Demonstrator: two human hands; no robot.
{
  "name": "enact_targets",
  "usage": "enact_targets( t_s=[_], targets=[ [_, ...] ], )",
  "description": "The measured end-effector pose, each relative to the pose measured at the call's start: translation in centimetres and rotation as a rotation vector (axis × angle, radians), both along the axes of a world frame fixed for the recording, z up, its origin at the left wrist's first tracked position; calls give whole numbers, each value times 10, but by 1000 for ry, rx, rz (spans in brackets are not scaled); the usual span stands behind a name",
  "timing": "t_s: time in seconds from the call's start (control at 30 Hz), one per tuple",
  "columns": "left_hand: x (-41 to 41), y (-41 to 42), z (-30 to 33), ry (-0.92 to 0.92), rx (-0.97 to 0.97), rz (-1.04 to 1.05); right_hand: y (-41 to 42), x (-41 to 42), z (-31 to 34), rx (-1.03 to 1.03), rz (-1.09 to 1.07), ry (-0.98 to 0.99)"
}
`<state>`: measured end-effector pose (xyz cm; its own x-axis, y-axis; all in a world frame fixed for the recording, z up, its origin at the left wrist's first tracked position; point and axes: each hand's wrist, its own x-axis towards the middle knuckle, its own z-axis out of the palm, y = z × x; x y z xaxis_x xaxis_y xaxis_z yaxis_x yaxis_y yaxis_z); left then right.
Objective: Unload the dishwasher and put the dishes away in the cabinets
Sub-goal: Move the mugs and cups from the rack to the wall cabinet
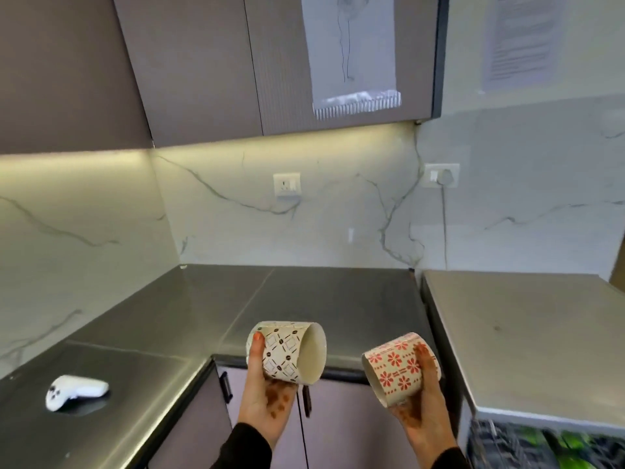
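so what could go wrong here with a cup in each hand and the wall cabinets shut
1. Both hands are full: the left hand holds the brown-patterned white cup, the right hand the red-flowered white cup, so opening the closed taupe upper cabinet doors may be awkward.
2. Both cups lie tilted sideways in the palms and might slip.

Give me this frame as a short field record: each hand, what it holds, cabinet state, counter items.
left hand: grips white cup with brown diamond pattern, tipped on its side
right hand: grips white cup with red flower pattern, tipped
upper taupe cabinet doors: closed
grey steel counter: white game controller at left
dishwasher rack: lower right, blurred
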<state>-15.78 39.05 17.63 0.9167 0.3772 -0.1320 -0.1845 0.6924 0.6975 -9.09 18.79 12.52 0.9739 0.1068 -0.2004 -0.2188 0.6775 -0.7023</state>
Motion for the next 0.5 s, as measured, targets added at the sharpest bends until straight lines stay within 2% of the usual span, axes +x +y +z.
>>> enact_targets(
  t_s=[0.07,0.2,0.5],
  targets=[
    [31,18,25,-57,15,-2,17,31,27,-7,41,-84],
    [92,54,76,-173,49,28,45,94,87,-154,120,-269],
    [206,120,188,-401,140,-68,120,201,196,-326,154,-516]
  ],
)
